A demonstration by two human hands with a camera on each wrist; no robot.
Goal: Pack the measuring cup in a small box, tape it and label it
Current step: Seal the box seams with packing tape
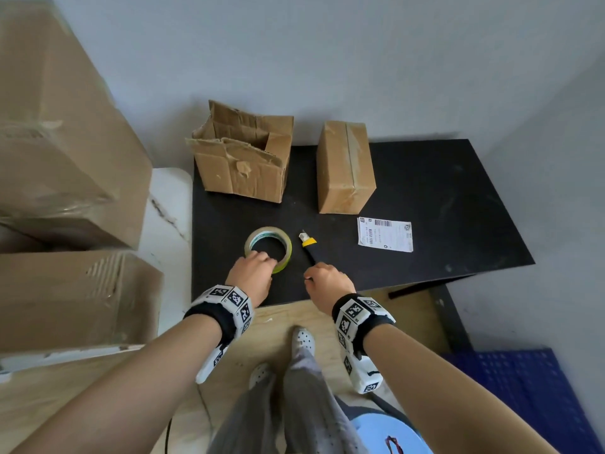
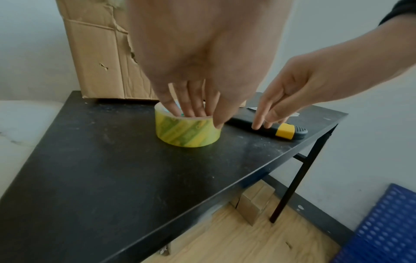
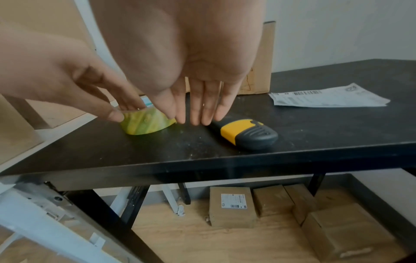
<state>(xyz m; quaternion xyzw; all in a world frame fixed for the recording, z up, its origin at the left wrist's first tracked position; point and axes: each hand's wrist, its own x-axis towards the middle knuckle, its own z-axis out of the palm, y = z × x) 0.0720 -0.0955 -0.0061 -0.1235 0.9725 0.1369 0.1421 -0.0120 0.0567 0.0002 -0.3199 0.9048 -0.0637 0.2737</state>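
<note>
A yellow-green tape roll (image 1: 288, 247) (image 2: 186, 133) (image 3: 144, 124) lies flat near the front of the black table (image 1: 425, 178). My left hand (image 1: 258, 267) (image 2: 202, 117) pinches its wall, fingers inside the core and thumb outside. Just to its right lies a black and yellow utility knife (image 1: 307, 242) (image 2: 286, 131) (image 3: 247, 135). My right hand (image 1: 314, 276) (image 3: 195, 121) hovers over its handle end, straight fingertips touching it. A small taped box (image 1: 343, 168) stands at the back, with a shipping label (image 1: 384, 234) (image 3: 326, 97) lying in front of it. No measuring cup shows.
A torn, open cardboard box (image 1: 242, 165) (image 2: 99, 58) stands at the table's back left. Large cartons (image 1: 59, 142) are stacked to the left of the table. Several small boxes (image 3: 231, 206) sit on the floor under it. A blue perforated panel (image 1: 523, 398) lies at the lower right.
</note>
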